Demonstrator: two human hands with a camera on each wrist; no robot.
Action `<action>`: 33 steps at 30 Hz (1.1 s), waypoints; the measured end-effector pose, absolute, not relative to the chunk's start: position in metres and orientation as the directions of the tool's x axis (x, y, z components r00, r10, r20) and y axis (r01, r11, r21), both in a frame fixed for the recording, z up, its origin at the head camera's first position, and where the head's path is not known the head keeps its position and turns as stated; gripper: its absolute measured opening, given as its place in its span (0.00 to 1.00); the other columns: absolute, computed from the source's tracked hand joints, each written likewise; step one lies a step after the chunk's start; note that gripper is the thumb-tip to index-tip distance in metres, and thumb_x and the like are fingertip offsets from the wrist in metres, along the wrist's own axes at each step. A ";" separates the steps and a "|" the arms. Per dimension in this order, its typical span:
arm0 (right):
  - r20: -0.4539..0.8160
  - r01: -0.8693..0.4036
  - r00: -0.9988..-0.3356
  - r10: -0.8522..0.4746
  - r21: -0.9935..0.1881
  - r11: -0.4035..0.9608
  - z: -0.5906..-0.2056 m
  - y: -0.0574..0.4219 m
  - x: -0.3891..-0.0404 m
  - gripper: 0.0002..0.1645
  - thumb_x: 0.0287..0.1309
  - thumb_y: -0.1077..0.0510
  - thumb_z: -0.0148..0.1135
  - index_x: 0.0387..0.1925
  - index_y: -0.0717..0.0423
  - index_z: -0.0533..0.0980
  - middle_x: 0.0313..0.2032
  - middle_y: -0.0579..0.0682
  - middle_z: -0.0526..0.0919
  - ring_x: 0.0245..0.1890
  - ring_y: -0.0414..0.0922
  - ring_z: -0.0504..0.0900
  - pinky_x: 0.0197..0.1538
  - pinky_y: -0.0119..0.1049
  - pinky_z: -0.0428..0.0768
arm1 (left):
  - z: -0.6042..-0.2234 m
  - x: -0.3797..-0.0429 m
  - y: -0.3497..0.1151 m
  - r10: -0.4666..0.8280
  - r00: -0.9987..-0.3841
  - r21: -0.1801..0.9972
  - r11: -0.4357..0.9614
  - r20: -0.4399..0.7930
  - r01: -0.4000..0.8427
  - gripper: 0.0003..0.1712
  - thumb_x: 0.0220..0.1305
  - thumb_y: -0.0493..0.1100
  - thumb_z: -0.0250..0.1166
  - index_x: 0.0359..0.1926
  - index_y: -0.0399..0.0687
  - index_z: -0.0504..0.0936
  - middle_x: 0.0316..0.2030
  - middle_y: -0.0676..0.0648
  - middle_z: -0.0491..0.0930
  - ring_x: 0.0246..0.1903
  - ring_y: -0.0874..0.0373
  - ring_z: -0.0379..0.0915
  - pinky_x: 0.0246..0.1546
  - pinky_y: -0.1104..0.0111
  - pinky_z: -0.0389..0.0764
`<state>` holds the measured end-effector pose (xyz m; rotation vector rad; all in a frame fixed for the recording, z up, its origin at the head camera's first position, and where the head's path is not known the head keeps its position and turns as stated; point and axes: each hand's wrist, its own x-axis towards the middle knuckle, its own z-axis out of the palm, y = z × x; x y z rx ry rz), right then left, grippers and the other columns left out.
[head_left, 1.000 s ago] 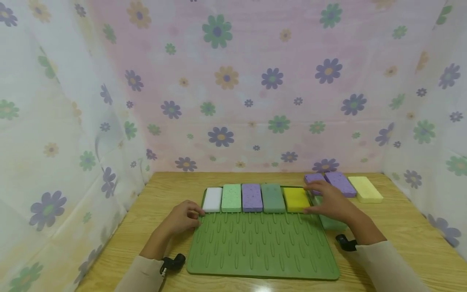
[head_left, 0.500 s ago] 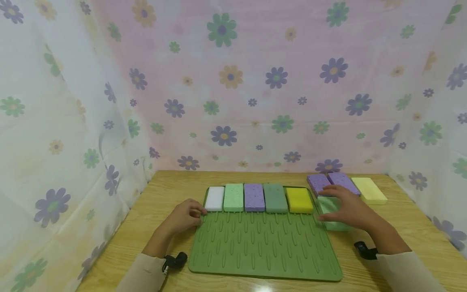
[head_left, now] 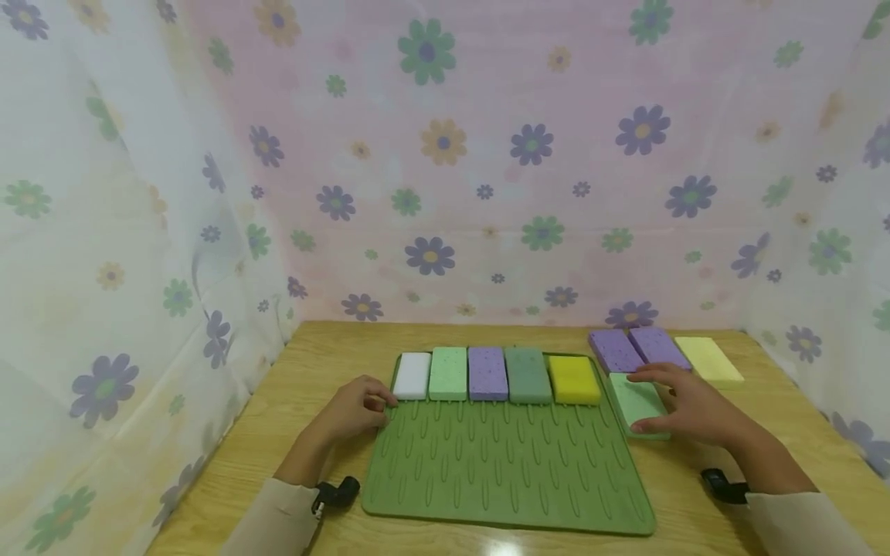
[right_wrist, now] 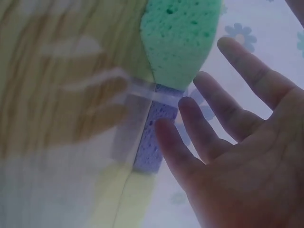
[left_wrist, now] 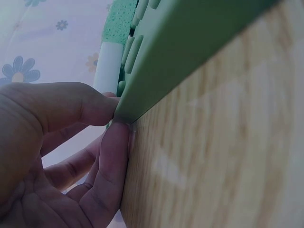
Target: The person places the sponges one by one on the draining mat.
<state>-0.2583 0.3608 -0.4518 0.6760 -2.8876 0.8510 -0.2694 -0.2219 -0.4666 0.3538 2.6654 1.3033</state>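
Observation:
A green ridged silicone mat (head_left: pixel 507 471) lies on the table. Its left edge is pinched between the thumb and fingers of my left hand (head_left: pixel 354 413), as the left wrist view shows. Along the mat's far edge stand a white sponge (head_left: pixel 412 376), a light green sponge (head_left: pixel 448 374), a purple sponge (head_left: pixel 487 374), a grey-green sponge (head_left: pixel 527 376) and a yellow sponge (head_left: pixel 574 379). Over another light green sponge (head_left: pixel 629 401), right of the mat, is my right hand (head_left: pixel 702 405). Its fingers are spread and look apart from that sponge in the right wrist view.
Two more purple sponges, a left one (head_left: pixel 615 350) and a right one (head_left: pixel 657 347), lie at the back right beside a pale yellow sponge (head_left: pixel 708 359). Flowered cloth (head_left: pixel 473 154) hangs behind the wooden table (head_left: pixel 327 347) and along both sides.
My right hand has moved right, from the yellow sponge to over the light green sponge beside the mat. My left hand stays at the mat's edge. The head view has shifted slightly.

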 end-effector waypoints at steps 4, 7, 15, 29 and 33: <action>0.154 -0.417 -0.905 -0.398 -0.516 0.748 -0.454 0.365 -0.259 0.48 0.47 0.39 0.82 0.66 0.54 0.75 0.70 0.71 0.65 0.65 0.75 0.67 0.54 0.77 0.73 | -0.468 -0.270 -0.222 0.304 -0.952 0.800 0.577 -0.025 0.163 0.11 0.62 0.30 0.70 0.43 0.48 0.88 0.59 0.42 0.74 0.45 0.52 0.78 0.34 0.62 0.85; 0.149 -0.408 -0.908 -0.391 -0.522 0.749 -0.455 0.369 -0.255 0.48 0.47 0.38 0.82 0.67 0.54 0.75 0.71 0.72 0.64 0.65 0.76 0.67 0.54 0.75 0.75 | -0.468 -0.272 -0.218 0.321 -0.947 0.801 0.572 -0.021 0.176 0.12 0.63 0.30 0.70 0.43 0.48 0.88 0.59 0.42 0.74 0.44 0.52 0.78 0.34 0.62 0.85; 0.146 -0.426 -0.899 -0.413 -0.510 0.747 -0.457 0.370 -0.258 0.47 0.44 0.38 0.83 0.65 0.52 0.77 0.71 0.67 0.65 0.66 0.71 0.66 0.53 0.68 0.77 | -0.467 -0.270 -0.219 0.292 -0.956 0.777 0.605 -0.011 0.175 0.12 0.61 0.30 0.72 0.43 0.49 0.89 0.58 0.44 0.76 0.49 0.51 0.78 0.39 0.62 0.85; 0.087 -0.405 -0.897 -0.434 -0.559 0.724 -0.453 0.372 -0.258 0.48 0.45 0.42 0.84 0.66 0.53 0.76 0.72 0.73 0.58 0.63 0.75 0.70 0.47 0.55 0.84 | -0.466 -0.267 -0.222 0.278 -0.960 0.788 0.597 -0.027 0.150 0.11 0.60 0.31 0.72 0.43 0.47 0.88 0.59 0.43 0.75 0.49 0.50 0.78 0.36 0.63 0.86; 0.044 -0.371 -0.904 -0.426 -0.578 0.727 -0.453 0.374 -0.258 0.48 0.46 0.42 0.83 0.68 0.51 0.75 0.73 0.74 0.56 0.59 0.72 0.76 0.46 0.49 0.84 | -0.465 -0.267 -0.222 0.275 -0.961 0.789 0.596 -0.028 0.147 0.11 0.61 0.31 0.72 0.42 0.49 0.88 0.59 0.44 0.75 0.52 0.48 0.77 0.37 0.62 0.86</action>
